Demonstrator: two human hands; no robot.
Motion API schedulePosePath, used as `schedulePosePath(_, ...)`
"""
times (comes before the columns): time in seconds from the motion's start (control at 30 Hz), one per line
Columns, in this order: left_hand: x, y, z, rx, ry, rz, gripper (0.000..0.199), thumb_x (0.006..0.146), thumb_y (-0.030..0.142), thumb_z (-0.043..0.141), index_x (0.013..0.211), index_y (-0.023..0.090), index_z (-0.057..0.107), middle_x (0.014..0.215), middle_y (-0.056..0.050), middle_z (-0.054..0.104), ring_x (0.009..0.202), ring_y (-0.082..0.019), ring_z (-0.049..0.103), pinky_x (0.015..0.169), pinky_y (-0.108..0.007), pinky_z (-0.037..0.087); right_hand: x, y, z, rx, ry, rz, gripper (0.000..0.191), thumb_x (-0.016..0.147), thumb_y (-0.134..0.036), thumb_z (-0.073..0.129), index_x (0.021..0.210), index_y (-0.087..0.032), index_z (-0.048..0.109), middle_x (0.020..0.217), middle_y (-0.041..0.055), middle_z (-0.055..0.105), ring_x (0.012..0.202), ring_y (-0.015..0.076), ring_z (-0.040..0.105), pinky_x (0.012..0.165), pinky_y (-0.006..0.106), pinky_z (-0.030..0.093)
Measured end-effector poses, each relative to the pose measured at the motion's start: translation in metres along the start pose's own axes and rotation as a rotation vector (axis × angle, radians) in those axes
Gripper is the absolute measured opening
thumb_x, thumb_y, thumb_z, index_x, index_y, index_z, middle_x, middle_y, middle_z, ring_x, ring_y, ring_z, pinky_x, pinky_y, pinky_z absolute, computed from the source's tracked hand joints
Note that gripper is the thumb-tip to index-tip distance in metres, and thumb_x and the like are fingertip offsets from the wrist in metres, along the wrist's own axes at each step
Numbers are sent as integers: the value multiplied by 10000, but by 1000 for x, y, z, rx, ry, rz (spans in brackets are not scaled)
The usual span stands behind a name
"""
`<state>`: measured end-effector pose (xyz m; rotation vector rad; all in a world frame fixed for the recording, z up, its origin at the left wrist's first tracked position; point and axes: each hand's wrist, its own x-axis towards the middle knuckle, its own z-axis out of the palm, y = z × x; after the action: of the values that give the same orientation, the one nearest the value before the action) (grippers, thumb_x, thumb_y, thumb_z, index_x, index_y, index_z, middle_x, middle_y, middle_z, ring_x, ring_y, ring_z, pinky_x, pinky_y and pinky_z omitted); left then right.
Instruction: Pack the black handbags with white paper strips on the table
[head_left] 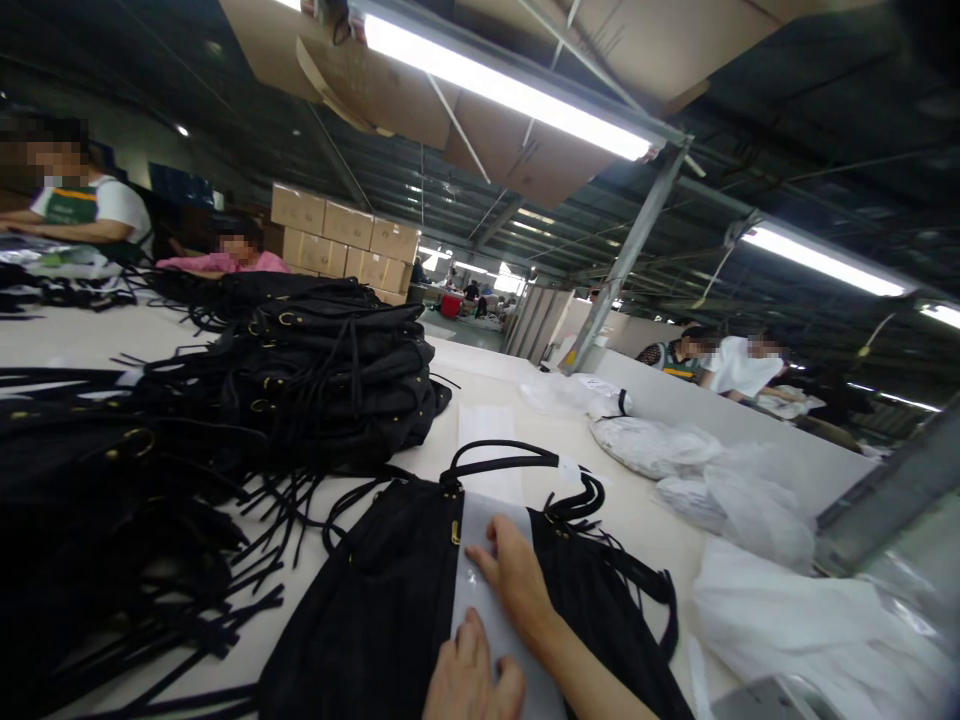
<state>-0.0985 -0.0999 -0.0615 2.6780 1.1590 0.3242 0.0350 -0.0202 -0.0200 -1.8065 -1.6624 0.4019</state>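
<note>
A black handbag (375, 610) with looped handles and fringed ties lies flat on the white table in front of me. A translucent whitish strip (474, 535) runs down its middle, over the black fabric. My right hand (511, 570) rests on the upper part of the strip, its fingers apart and holding nothing. Closer to me, at the bottom edge, my left hand (472, 675) lies on the strip with its fingers spread. A gold zipper pull (455, 533) shows just left of the strip.
Stacked black bags (337, 380) with trailing straps fill the left. Crumpled white plastic (810, 610) and clear bags (720, 480) lie on the right beside a low partition (750, 425). Several people work beyond the table (487, 355).
</note>
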Motion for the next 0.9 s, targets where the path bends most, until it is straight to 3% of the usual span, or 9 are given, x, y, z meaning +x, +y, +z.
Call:
schedulePosePath(0.17,5,-1,3,-38,-67,-28,358,986,175,397,1267,216,615,1436,-217,478,1224,-386,505,810,-424,456,10,6,-14,-43,-122,-3,134,833,-316,584,857,-217,496,664,-40,507,610,169,536,610,293,430)
schedulePosePath(0.27,7,1,5,-33,-39,-26,368,979,153,398,1264,228,618,1410,-192,515,1209,-386,511,803,-433,468,0,5,-22,-56,-205,-52,496,622,-340,811,997,-215,512,798,-39,560,666,155,544,620,273,431)
schedulePosePath(0.33,6,2,4,-15,-15,-32,355,971,148,407,1228,218,641,1389,-188,536,1174,-380,530,790,-434,473,-4,3,-21,-80,-208,-73,597,546,-308,860,1014,-211,503,872,-17,557,774,178,548,695,289,429)
schedulePosePath(0.53,4,0,-10,8,-48,9,325,965,171,433,1208,176,647,1389,-234,511,1111,-362,566,778,-430,479,4,-1,-15,-151,-201,-79,269,747,-265,698,922,-196,505,824,1,556,814,205,558,756,318,423)
schedulePosePath(0.63,2,3,-20,12,-38,-7,327,967,170,417,1201,180,645,1344,-229,545,1108,-364,563,787,-436,472,0,-2,-18,-169,-235,-95,424,715,-312,743,1059,-180,533,921,31,606,845,217,604,767,310,466)
schedulePosePath(0.73,-3,10,-35,43,-99,-32,337,971,189,400,1224,172,621,1305,-227,570,1140,-372,544,830,-464,465,-8,-8,-18,-199,-224,-122,633,656,-288,794,1209,-157,514,1144,116,598,1027,273,607,872,336,472)
schedulePosePath(0.83,-15,18,-52,75,-147,-48,358,976,300,440,1260,137,586,1378,-252,503,1208,-384,504,929,-513,437,-16,-24,-19,-240,-189,-132,468,787,-157,605,1245,-100,525,1199,203,579,1118,325,586,954,416,435)
schedulePosePath(0.9,-26,23,-62,57,-113,-39,547,929,507,526,1300,105,551,1438,-275,430,1286,-404,433,1024,-533,375,-25,-37,-27,-246,-198,-167,420,828,-108,490,1244,-86,548,1205,220,587,1128,323,590,972,432,423)
